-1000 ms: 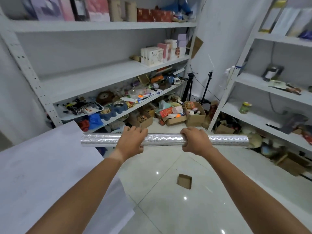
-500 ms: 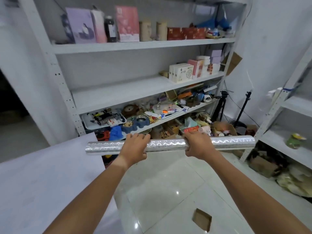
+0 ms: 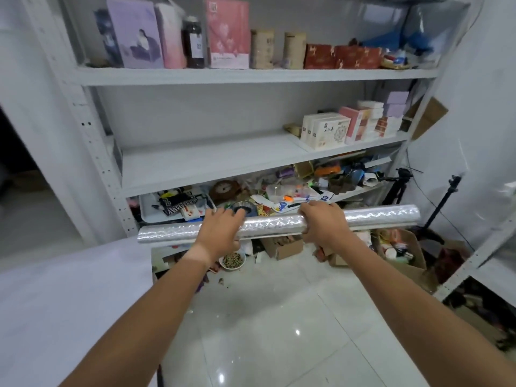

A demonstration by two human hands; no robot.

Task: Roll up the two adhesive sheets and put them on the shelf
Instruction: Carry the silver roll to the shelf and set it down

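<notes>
A shiny silver rolled-up adhesive sheet lies level in front of me, held in both hands. My left hand grips it left of the middle, and my right hand grips it right of the middle. The roll hangs in front of the white metal shelf unit, a little below its wide middle board. On the table at the lower left a white sheet lies flat; whether it is the second adhesive sheet I cannot tell.
The middle board is bare on the left, with white and pink boxes at its right end. Boxes and a bottle fill the top board, clutter fills the lower board. Cardboard boxes and a tripod stand on the tiled floor.
I have turned left and stepped closer to the shelf unit, which now fills the view. Both hands still hold the roll, carried up toward the middle board.
</notes>
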